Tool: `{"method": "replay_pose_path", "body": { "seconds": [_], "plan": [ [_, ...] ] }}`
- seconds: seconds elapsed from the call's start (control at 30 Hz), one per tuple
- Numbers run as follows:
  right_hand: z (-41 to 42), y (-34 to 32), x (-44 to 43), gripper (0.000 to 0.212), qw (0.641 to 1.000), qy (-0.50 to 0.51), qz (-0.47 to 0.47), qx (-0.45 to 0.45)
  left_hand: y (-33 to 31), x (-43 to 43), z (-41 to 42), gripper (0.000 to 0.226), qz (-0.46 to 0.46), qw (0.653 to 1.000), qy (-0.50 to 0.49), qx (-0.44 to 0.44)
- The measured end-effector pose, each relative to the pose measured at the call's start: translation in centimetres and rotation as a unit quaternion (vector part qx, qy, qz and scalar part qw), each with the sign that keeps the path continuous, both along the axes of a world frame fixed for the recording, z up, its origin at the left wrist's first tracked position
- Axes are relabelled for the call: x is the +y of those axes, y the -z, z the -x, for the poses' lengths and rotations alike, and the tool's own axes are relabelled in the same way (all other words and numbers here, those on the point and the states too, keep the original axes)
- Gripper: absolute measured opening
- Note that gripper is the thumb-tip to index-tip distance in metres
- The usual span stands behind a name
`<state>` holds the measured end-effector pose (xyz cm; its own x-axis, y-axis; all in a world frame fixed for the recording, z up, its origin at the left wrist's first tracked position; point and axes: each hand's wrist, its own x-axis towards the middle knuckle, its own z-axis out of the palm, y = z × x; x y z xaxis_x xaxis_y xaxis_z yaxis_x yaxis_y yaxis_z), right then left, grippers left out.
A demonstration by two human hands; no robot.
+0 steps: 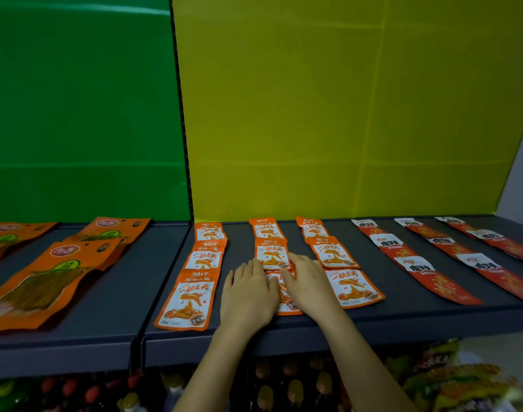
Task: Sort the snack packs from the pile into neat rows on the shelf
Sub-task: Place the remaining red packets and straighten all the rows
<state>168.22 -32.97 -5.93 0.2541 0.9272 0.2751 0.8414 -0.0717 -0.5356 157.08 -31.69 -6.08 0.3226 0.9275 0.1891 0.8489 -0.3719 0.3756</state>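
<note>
On the dark shelf (pixel 402 315) lie three rows of orange-and-white snack packs. The left row ends in a front pack (pixel 187 298), the right row in another (pixel 352 288). In the middle row, the front pack (pixel 285 295) lies mostly hidden under my hands. My left hand (pixel 248 292) rests flat on its left side with straight fingers. My right hand (pixel 306 282) lies flat on its right side, fingers reaching the pack behind it (pixel 272 254). Red-and-white packs (pixel 423 273) form three slanted rows further right.
Larger orange packs (pixel 52 275) lie on the left shelf section before a green back panel; a yellow panel (pixel 343 114) backs the right section. A seam (pixel 139 343) divides the two sections at the front lip. Bottles and snack bags fill the level below.
</note>
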Motion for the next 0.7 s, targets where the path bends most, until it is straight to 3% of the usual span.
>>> {"method": "replay_pose_path", "body": {
  "seconds": [0.2,0.37,0.53,0.7],
  "plan": [
    [-0.2,-0.6,0.8,0.045,0.998,0.007,-0.037,0.050,-1.2,0.3,-0.1,0.065,0.025,0.998,-0.023,-0.062],
    [-0.4,-2.8,3.5,0.044,0.996,0.009,-0.017,0.082,-3.6,4.1,-1.2,0.037,0.063,0.992,-0.032,-0.108],
    [-0.4,-3.4,5.7,0.043,0.996,0.035,0.050,0.067,-3.0,6.7,-3.1,0.035,0.101,0.989,-0.046,-0.096],
    [-0.4,-2.4,6.2,0.047,0.994,0.048,0.064,0.075,-1.5,7.3,-3.7,0.040,0.050,0.995,-0.065,-0.057]
  ]
}}
